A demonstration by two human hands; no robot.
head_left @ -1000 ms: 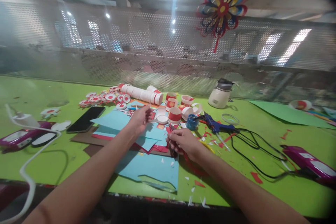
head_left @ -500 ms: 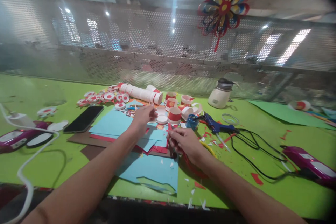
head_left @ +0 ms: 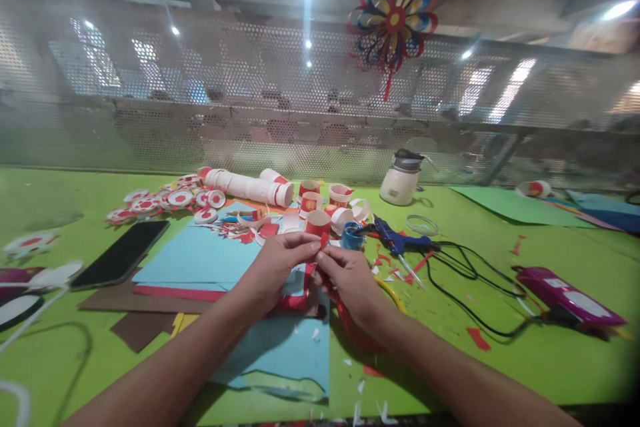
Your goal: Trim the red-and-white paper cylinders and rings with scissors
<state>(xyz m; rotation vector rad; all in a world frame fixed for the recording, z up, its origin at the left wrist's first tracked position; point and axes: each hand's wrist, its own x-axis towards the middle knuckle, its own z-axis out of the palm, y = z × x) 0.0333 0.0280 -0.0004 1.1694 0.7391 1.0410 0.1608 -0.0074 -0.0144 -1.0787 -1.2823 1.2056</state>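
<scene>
Fingertips of my left hand (head_left: pixel 280 263) and my right hand (head_left: pixel 353 277) meet over the blue sheets, both pinching a small red paper strip (head_left: pixel 324 240). Under my right hand and wrist show scissors with a red and a yellow handle loop (head_left: pixel 393 293); whether that hand also holds them I cannot tell. Just beyond my fingers stands a red and white paper ring (head_left: pixel 317 223), with more such rings (head_left: pixel 310 203) behind it. Light blue paper sheets (head_left: pixel 185 257) lie left of my hands, over red and brown sheets.
A blue glue gun (head_left: pixel 403 240) rests at an open blue jar (head_left: pixel 353 235), its cord trailing right to a purple device (head_left: pixel 570 297). A black phone (head_left: pixel 123 253) lies left. White paper tubes (head_left: pixel 245 185), red-dotted discs (head_left: pixel 180 197) and a cream flask (head_left: pixel 401 180) stand behind.
My left hand has come back from the paper rings toward me and met my right hand at the red strip. The view has swung slightly right.
</scene>
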